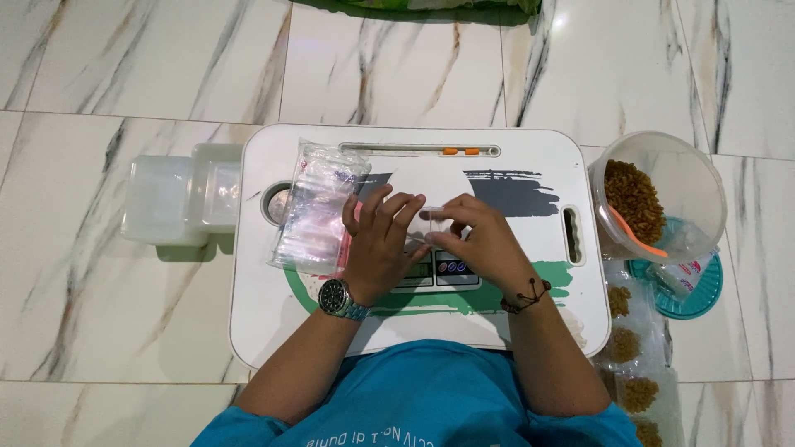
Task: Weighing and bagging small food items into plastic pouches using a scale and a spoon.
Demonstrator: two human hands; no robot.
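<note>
At the centre of the frame both hands meet over a small scale [436, 270] on a white lap table [273, 331]; the left hand [379, 248], with a wristwatch [340, 300], lies palm down with fingers spread, its fingertips touching a small clear bag [436, 217]; the right hand [480, 240], with a dark cord bracelet [525, 296], pinches the same bag between thumb and fingers, so the two hands are close together, both on the bag; the bag sits just above the scale, at mid-frame, and whether it holds anything cannot be told. Left of the left hand a stack of clear bags [313, 207] lies on the table, touching the hand's edge and partly covering a round recess [277, 204]; along the table's upper edge runs a slot with two orange pieces [460, 151]. At the left of the frame, off the table, clear boxes [178, 199] stand on the marble floor [124, 66]. At the right a clear tub [662, 190] holds brown grains [633, 199] and an orange scoop [638, 240]; it rests on a teal lid [704, 298]; below it, in the lower right, filled bags [629, 372] of the same grains lie on the floor.
</note>
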